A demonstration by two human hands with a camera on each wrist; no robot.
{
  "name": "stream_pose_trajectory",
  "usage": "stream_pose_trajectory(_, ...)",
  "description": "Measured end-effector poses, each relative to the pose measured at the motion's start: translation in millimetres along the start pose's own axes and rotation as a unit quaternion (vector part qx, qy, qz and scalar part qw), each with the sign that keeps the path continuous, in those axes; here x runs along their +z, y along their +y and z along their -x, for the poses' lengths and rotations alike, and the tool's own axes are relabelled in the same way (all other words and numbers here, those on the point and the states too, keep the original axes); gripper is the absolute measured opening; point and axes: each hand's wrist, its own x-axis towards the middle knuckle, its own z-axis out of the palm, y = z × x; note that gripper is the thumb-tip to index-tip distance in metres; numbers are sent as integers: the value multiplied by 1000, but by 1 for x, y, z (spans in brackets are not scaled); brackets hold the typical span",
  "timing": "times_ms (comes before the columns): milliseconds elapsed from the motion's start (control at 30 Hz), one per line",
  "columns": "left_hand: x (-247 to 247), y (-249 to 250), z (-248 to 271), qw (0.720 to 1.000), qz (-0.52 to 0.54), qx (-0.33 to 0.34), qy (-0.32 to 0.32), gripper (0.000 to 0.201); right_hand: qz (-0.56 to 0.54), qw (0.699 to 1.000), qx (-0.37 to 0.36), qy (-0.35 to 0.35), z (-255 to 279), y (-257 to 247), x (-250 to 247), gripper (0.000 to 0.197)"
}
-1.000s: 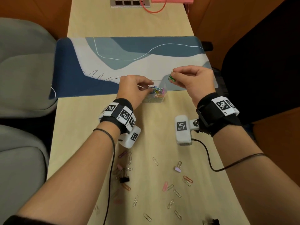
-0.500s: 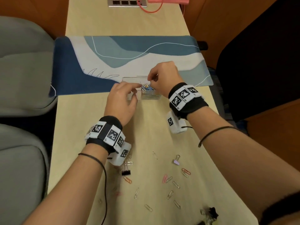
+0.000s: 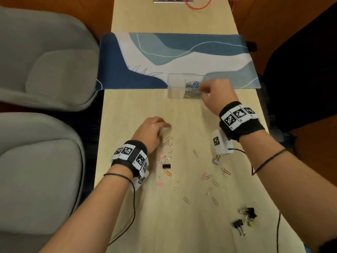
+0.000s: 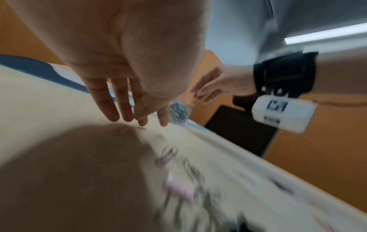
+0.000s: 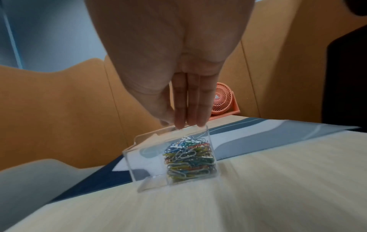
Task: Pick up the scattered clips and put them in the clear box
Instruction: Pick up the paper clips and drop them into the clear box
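At the rim of the clear box, nothing is held by the straight-fingered right hand; the relaxed left hand is likewise empty above the scattered clips. The light box could be tipped if its rim is nudged.

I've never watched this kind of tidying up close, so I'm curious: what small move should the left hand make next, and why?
Probably lower the left hand and pinch one of the paper clips beside it. Its fingers look relaxed and hold nothing, and many clips lie loose on the table. The right hand is already at the clear box, which holds a pile of clips in one half.
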Motion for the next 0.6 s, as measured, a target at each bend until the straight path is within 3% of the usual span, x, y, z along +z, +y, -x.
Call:
stream_pose_trajectory(100,8,5,24,997,-50,40,-50,60,34,990,98,-92,59,14,1,26)
stream_pose_trajectory(200,11,15,43,986,-122,68,-91,66,67,962,192,-184,124,29,9,23)
stream_pose_trajectory(267,12,20,56,980,-157,58,-110,70,109,946,218,-215,164,32,19,25)
stream_pose_trajectory(433,12,18,93,989,-135,7,-54,61,151,940,223,-210,230,13,47,31)
stream_pose_trajectory(600,19,22,143,988,-140,-70,-16,67,218,951,111,-187,260,-15,62,36)
